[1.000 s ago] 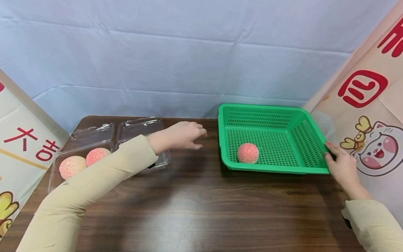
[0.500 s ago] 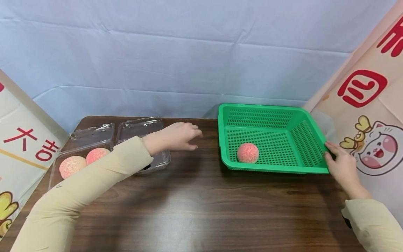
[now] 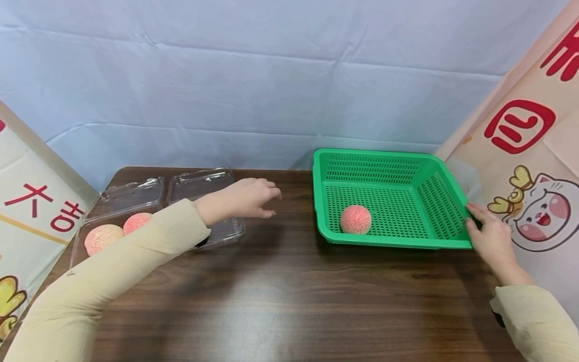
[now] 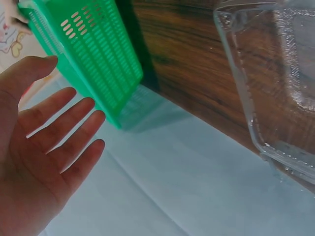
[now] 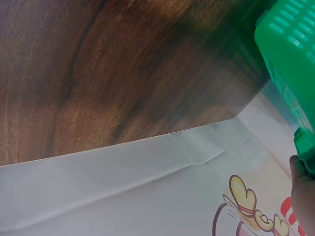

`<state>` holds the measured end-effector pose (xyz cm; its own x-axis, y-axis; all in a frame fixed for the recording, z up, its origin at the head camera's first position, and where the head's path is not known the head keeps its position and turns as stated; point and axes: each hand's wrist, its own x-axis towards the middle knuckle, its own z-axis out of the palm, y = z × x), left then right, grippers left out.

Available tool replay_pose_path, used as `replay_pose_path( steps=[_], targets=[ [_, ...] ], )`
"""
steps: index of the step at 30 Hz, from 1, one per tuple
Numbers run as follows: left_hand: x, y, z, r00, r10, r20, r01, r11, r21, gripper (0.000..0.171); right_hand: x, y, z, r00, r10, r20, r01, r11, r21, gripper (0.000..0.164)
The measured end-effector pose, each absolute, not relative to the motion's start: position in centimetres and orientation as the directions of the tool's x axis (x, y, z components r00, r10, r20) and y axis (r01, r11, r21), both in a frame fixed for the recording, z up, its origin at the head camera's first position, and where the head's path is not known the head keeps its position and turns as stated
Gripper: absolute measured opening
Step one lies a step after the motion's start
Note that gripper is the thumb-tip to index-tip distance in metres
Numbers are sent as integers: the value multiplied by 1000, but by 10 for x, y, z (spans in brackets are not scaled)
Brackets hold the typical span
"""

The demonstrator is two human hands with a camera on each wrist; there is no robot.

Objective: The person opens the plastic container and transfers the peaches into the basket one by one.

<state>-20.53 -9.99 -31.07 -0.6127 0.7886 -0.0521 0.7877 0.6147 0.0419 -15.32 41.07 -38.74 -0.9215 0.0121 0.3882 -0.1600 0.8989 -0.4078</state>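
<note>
My left hand hovers over the table between the clear plastic clamshell box and the green basket, with nothing in it. In the left wrist view its fingers are spread and loosely bent. My right hand grips the basket's right rim near the front corner; only part of that hand shows in the right wrist view. One round pink peach lies in the basket's front left. Two more peaches, a paler one and a pinker one, sit in the box's left part, partly behind my left sleeve.
The box's lids stand open toward the back edge of the brown wooden table. A pale cloth hangs behind the table. Printed banners with red characters flank it, one on the left and one on the right.
My left hand has drifted left, away from the basket and toward the clamshell box. The right hand, basket and peaches stay in place.
</note>
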Motion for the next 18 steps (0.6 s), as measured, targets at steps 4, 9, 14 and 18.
replay_pose_path(
  steps=[4,9,14,18],
  targets=[
    [-204,-105,-313,-624,779,-68,778,627,45,34,-154,411,-388,-922,13,387,-159,899,-409,37],
    [-203,-111,-316,-638,765,-85,765,643,46,35,-154,410,-387,-924,20,381,-150,898,-412,38],
    [-201,-117,-317,-646,760,-72,759,650,46,34,-154,410,-388,-922,30,386,-142,902,-408,37],
    [-200,-122,-319,-646,761,-68,760,649,45,34,-154,410,-387,-920,31,390,-141,904,-404,37]
  ],
)
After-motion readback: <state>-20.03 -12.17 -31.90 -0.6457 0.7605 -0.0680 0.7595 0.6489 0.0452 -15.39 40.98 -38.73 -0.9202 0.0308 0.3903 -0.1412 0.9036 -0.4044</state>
